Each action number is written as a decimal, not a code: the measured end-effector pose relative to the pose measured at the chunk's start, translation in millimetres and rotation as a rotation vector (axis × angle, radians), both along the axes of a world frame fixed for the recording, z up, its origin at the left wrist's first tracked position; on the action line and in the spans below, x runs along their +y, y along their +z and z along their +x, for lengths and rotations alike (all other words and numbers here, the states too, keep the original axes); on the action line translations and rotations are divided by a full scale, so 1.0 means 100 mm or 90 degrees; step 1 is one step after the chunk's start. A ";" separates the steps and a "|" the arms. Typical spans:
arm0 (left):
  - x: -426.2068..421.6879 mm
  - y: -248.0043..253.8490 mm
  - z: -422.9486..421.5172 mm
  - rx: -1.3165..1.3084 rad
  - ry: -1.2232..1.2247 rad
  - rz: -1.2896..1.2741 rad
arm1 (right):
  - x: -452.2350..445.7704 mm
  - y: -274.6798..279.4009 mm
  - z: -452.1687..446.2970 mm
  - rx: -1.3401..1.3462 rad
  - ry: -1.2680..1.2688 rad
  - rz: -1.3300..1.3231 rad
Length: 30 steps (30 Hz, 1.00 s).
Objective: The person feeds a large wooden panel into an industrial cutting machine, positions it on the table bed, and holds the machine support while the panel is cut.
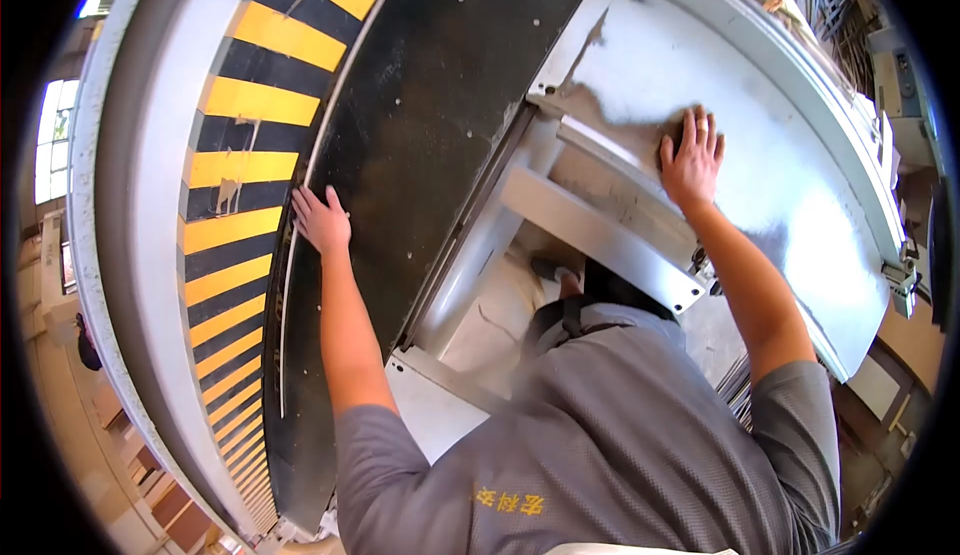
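Observation:
My left hand (321, 221) lies on the dark machine bed (420, 85), its fingertips reaching the gap below the yellow-and-black striped beam (250, 100). Its fingers look stretched out, with nothing seen in them. Beside it, a thin pale strip (287, 325) runs along the edge of that gap; I cannot tell whether the hand touches it. My right hand (692, 163) rests flat, fingers extended, on the grey metal table (690, 65). Dark worn patches mark the table surface around this hand.
An open metal frame with a crossbar (600, 225) surrounds my body between the table sections. A raised metal rail (800, 85) borders the table at right. Thin offcuts (835, 0) are piled at the upper right. Boards (170, 510) lie beyond the machine at lower left.

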State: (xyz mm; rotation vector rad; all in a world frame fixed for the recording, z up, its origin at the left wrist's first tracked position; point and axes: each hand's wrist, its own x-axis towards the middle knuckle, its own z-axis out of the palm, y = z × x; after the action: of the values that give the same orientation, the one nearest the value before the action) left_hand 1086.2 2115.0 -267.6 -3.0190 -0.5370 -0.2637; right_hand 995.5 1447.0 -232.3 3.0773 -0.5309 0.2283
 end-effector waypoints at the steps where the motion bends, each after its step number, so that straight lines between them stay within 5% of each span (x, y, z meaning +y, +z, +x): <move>1: -0.01 0.01 -0.21 0.009 -0.036 0.012 | 0.01 0.05 -0.01 0.009 -0.004 0.014; 13: -1.41 0.83 -3.45 -0.054 -0.101 -0.243 | -0.11 0.20 -0.15 -0.012 0.007 0.160; 15: -1.84 0.66 -3.98 0.039 0.015 -0.578 | -0.26 0.08 -0.16 -0.095 0.015 0.281; 17: -2.49 0.51 -4.40 0.068 0.283 -1.140 | -0.44 0.05 -0.09 -0.211 0.029 0.411; 20: -3.13 0.41 -4.62 -0.290 0.633 -1.477 | -0.63 0.48 0.02 -0.166 0.142 0.402; 22: -2.50 -0.69 -5.05 -0.335 0.126 -1.777 | -0.71 0.53 0.14 -0.132 0.245 0.318; 23: -2.73 -0.39 -4.88 -0.647 0.479 -1.496 | -0.76 0.37 0.22 -0.132 0.309 0.257; 24: -2.41 -0.86 -5.14 -0.611 0.275 -1.479 | -0.78 0.21 0.28 -0.032 0.366 0.214; 26: -2.51 -0.69 -5.31 -0.605 0.199 -1.390 | -0.78 0.18 0.22 0.067 0.428 0.197; 30: -2.49 -0.19 -5.36 -0.638 0.286 -1.069 | -0.98 0.36 -0.33 0.105 0.661 0.099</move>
State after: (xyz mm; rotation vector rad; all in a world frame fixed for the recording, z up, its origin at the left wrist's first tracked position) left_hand 549.9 1866.3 -286.5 -3.3751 -2.4753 -2.3175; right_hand 962.8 1348.8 -195.9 3.1286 1.1191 -0.0803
